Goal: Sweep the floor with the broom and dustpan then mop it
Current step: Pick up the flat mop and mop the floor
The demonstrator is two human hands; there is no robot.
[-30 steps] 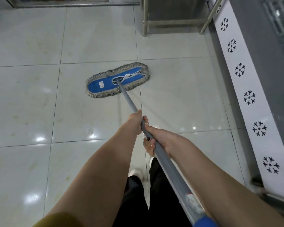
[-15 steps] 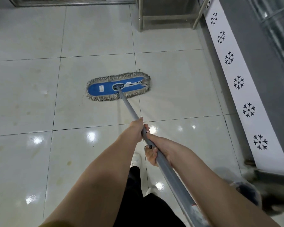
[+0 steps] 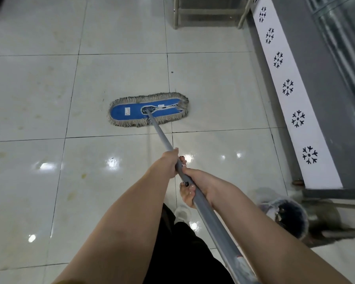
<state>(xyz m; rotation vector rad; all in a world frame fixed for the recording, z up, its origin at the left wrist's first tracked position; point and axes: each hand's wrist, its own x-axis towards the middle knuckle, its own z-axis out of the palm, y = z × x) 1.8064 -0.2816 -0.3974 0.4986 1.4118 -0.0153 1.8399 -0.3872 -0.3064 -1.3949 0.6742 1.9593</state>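
**While we mop the glossy tiles**

As the mop head (image 3: 127, 112) lies flat on the pale tiled floor (image 3: 39, 89) ahead, our left hand (image 3: 168, 162) and right hand (image 3: 197, 186) have their fingers curled round the grey handle (image 3: 162, 134). A snowflake panel (image 3: 307, 136) borders the right side, metal legs (image 3: 175, 15) stand beyond, and bare tiles stretch wide to the left.

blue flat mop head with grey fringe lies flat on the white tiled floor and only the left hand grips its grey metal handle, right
Not quite. The head view shows both hands gripping the grey metal handle: the left hand ahead, the right hand just behind it. The blue flat mop head with grey fringe does lie flat on the white tiled floor.
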